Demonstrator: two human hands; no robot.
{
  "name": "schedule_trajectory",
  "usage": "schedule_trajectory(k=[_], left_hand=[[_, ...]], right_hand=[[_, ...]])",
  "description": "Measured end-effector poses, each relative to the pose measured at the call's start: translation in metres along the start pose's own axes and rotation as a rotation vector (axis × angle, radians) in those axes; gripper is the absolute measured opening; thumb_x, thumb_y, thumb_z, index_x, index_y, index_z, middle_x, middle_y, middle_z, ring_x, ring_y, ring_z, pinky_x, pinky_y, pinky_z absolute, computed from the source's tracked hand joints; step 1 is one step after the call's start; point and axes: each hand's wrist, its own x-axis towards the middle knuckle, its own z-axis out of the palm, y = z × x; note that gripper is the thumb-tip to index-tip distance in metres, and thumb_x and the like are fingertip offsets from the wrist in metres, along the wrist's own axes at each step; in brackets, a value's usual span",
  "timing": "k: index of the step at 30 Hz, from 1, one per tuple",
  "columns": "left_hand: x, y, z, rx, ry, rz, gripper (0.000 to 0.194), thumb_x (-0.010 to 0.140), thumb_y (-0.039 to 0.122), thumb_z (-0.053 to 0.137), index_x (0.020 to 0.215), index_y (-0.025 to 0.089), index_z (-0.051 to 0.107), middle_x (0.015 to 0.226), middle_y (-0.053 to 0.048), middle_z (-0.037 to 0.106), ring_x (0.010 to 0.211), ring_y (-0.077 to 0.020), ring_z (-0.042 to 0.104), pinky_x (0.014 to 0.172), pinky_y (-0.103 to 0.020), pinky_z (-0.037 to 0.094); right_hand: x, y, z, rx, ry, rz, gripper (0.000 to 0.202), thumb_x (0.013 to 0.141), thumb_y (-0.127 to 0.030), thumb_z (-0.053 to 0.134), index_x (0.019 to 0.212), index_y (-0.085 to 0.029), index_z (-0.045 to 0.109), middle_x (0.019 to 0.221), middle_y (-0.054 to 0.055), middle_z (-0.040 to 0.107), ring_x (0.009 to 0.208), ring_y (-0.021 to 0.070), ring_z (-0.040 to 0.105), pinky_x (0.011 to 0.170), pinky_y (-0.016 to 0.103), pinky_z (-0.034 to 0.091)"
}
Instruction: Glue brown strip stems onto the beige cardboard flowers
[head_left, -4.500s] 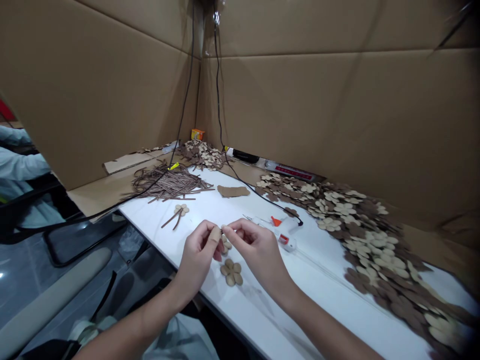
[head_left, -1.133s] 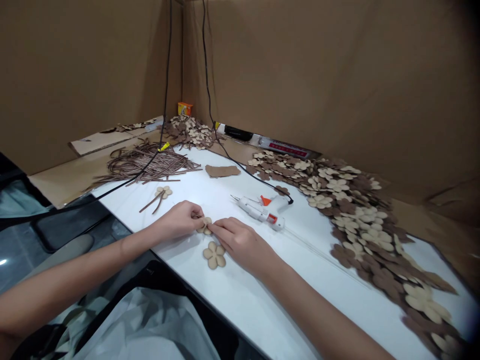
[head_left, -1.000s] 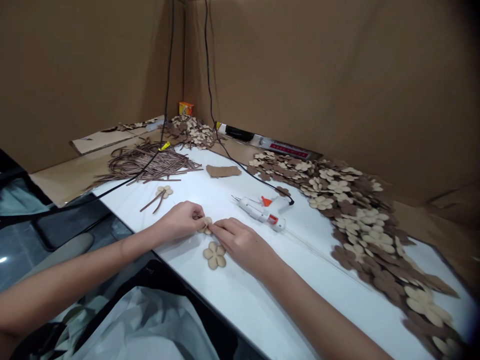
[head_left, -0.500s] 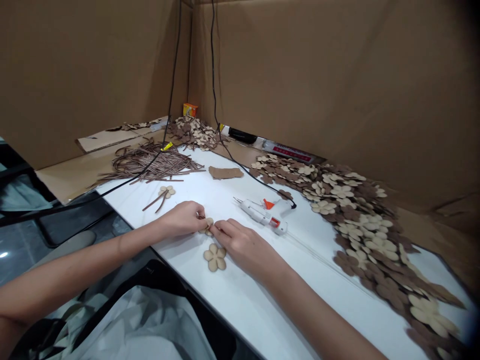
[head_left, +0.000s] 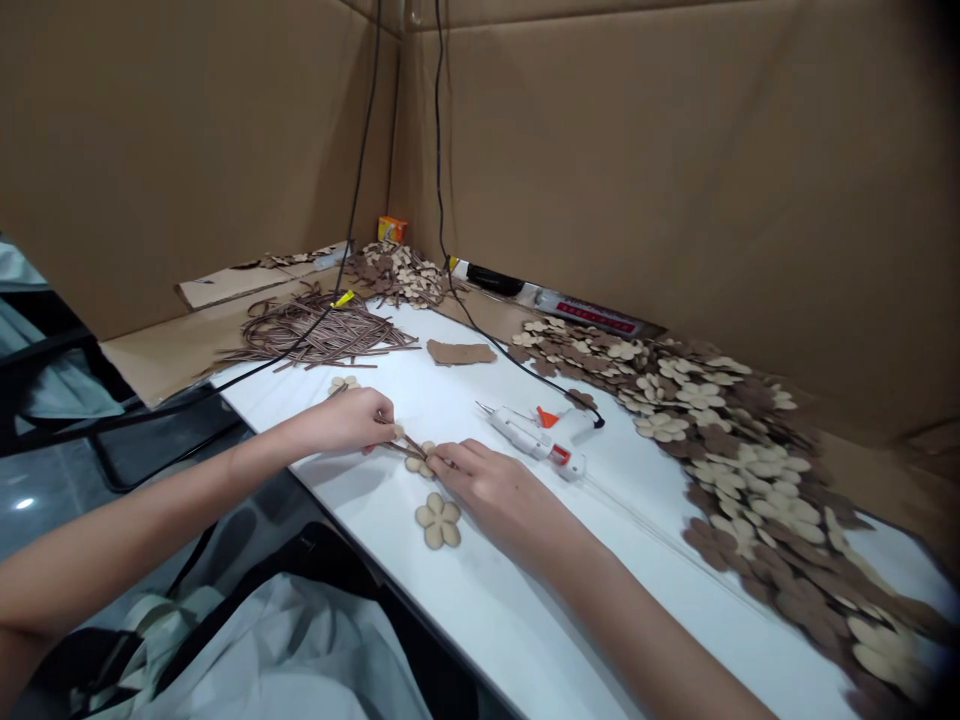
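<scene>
Over table point(head_left: 517, 610), left hand point(head_left: 354, 420) pinching strips point(head_left: 408, 443), right hand point(head_left: 487, 488) curled against flower point(head_left: 415, 466), grip unclear

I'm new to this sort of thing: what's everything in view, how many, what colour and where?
table: one, white, under the work
loose flower: one, beige, front
worked flower: one, beige, beyond the loose flower
thin strips: count unclear, brown, reaching the worked flower
far flower: one, beige, farther left, partly hidden
strip pile: many, brown, back left
right flower pile: many, beige and brown
corner flower pile: many, beige and brown
glue gun: one, white and orange, mid-table
cardboard scrap: one, brown, beyond the glue gun
hanging cords: two, black, far corner
tag: one, yellow, over the strip pile
box: one, orange, far corner
cardboard walls: two, brown, left and right
left hand: one, holding the thin strips
right hand: one, at the worked flower
</scene>
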Motion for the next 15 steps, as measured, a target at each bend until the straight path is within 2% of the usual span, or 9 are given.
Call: schedule_trajectory(k=[3,5,6,8,10,12,13,15], left_hand=[[-0.009,0.001,-0.008,0.071,0.135,-0.021,0.024,0.079,0.038,0.048,0.074,0.018,0.060,0.063,-0.001,0.062,0.060,-0.0174,0.055,0.056,-0.025,0.037],[-0.015,0.002,-0.010,0.183,0.309,-0.046,0.024,0.082,0.035,0.046,0.090,0.017,0.059,0.079,-0.005,0.065,0.072,-0.0216,0.058,0.063,-0.029,0.040],[-0.017,0.002,-0.008,0.254,0.397,-0.028,0.025,0.083,0.033,0.045,0.096,0.016,0.058,0.086,-0.007,0.065,0.079,-0.0237,0.058,0.068,-0.032,0.041],[-0.023,0.003,-0.001,0.387,0.523,0.117,0.025,0.085,0.029,0.043,0.100,0.014,0.057,0.094,-0.009,0.064,0.091,-0.0260,0.056,0.077,-0.036,0.042],[-0.028,0.004,0.012,0.466,0.524,0.377,0.026,0.086,0.024,0.043,0.102,0.012,0.059,0.102,-0.010,0.064,0.104,-0.0271,0.052,0.087,-0.038,0.041],[-0.033,0.005,0.029,0.524,0.439,0.612,0.029,0.086,0.020,0.042,0.109,0.011,0.057,0.114,-0.010,0.062,0.117,-0.0282,0.046,0.095,-0.042,0.036],[-0.036,0.006,0.037,0.554,0.393,0.669,0.033,0.086,0.018,0.041,0.115,0.012,0.055,0.121,-0.010,0.059,0.123,-0.0284,0.041,0.099,-0.045,0.033],[-0.041,0.007,0.051,0.565,0.335,0.668,0.037,0.086,0.017,0.041,0.121,0.009,0.050,0.129,-0.011,0.054,0.127,-0.0283,0.038,0.103,-0.047,0.030]], right_hand=[[0.001,0.000,-0.001,0.013,-0.006,0.000,0.025,0.088,-0.008,0.044,0.111,-0.010,0.056,0.108,0.009,0.059,0.087,0.0197,0.053,0.072,0.034,0.051],[0.001,0.000,-0.001,0.017,-0.002,-0.006,0.025,0.089,-0.008,0.043,0.111,-0.010,0.055,0.108,0.009,0.059,0.088,0.0196,0.053,0.073,0.034,0.051],[0.001,0.001,0.000,0.015,0.005,-0.008,0.025,0.089,-0.008,0.043,0.111,-0.010,0.055,0.108,0.009,0.059,0.088,0.0196,0.053,0.073,0.034,0.051],[0.000,0.002,0.001,0.013,0.020,-0.009,0.025,0.090,-0.009,0.042,0.111,-0.011,0.056,0.108,0.009,0.059,0.089,0.0196,0.054,0.073,0.033,0.051],[0.000,0.003,0.003,0.010,0.039,-0.009,0.024,0.089,-0.009,0.044,0.110,-0.011,0.056,0.106,0.009,0.060,0.088,0.0195,0.054,0.072,0.033,0.051],[-0.001,0.004,0.004,0.005,0.062,-0.010,0.022,0.089,-0.010,0.045,0.108,-0.011,0.057,0.101,0.008,0.061,0.086,0.0194,0.054,0.070,0.032,0.050],[-0.001,0.004,0.005,0.000,0.074,-0.011,0.021,0.089,-0.011,0.045,0.107,-0.011,0.058,0.098,0.008,0.061,0.085,0.0193,0.054,0.069,0.032,0.050],[-0.002,0.004,0.005,-0.010,0.091,-0.015,0.021,0.090,-0.012,0.045,0.105,-0.011,0.059,0.094,0.008,0.061,0.082,0.0190,0.054,0.067,0.032,0.050]])
